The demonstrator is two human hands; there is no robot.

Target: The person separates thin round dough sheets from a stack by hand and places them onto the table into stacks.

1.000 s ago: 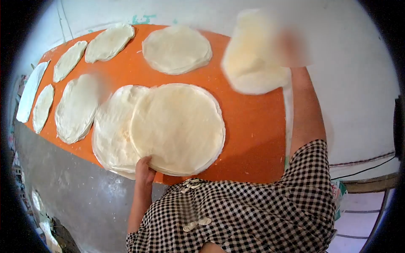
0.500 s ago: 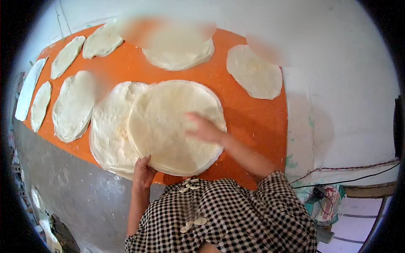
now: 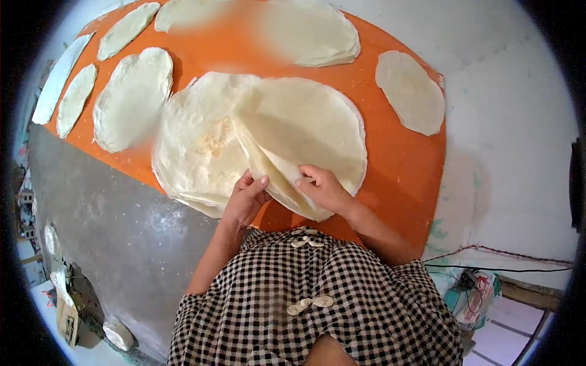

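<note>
Two overlapping piles of thin round dough sheets lie before me, the left pile (image 3: 195, 140) with a rough yellowish patch and the right pile (image 3: 323, 116) smoother. The near left edge of a thin sheet (image 3: 268, 165) is lifted off the right pile and folded up. My left hand (image 3: 247, 198) pinches this raised edge between thumb and fingers. Close beside it on the right, my right hand (image 3: 320, 186) has its fingers closed on the same sheet.
More flat dough sheets (image 3: 133, 100) lie on the orange table (image 3: 397, 177), with one (image 3: 410, 91) at the far right. A white wall (image 3: 494, 140) borders the table. Cables (image 3: 506, 249) run at the right; a grey floor (image 3: 122, 213) is at the left.
My right hand has come from the far right sheet, over the pile, to its near edge. The top sheet's left part is now lifted and folded. The view has shifted.
</note>
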